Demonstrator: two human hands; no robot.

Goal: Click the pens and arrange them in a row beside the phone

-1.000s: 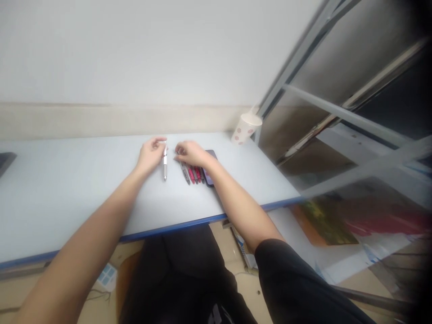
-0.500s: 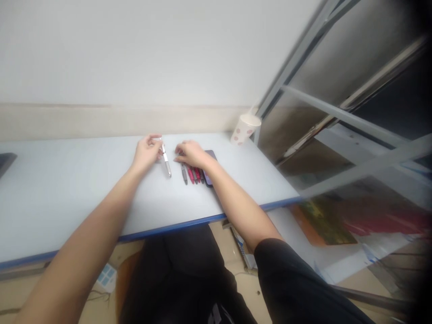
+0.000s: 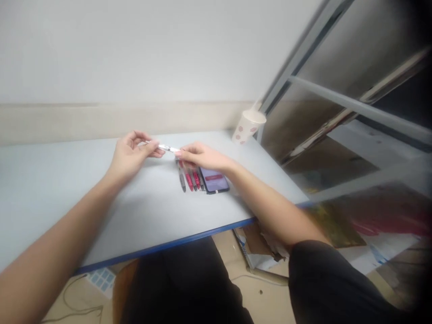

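Above the pale tabletop (image 3: pixel 148 216), a white pen (image 3: pixel 166 147) spans the gap between my two hands, lying nearly level. My left hand (image 3: pixel 132 150) pinches its left end between thumb and fingers. The other end is gripped by my right hand (image 3: pixel 199 155), whose fingers cover that part of it. Just below my right hand lie several pens (image 3: pixel 192 180), grey, red and dark, side by side; their upper ends are partly hidden by the hand. A phone (image 3: pixel 215 180) with its screen lit rests against the right of that row.
At the back right corner of the table stands a paper cup (image 3: pixel 249 127) with red flower marks and a straw. A grey metal frame (image 3: pixel 344 101) rises at the right. The table has a blue front edge (image 3: pixel 162 247); a box (image 3: pixel 259 247) sits on the floor below.
The pen has swung from steeply slanted to nearly level. My right hand has lifted off the row of pens and closed on the pen's other end. More of the phone shows.
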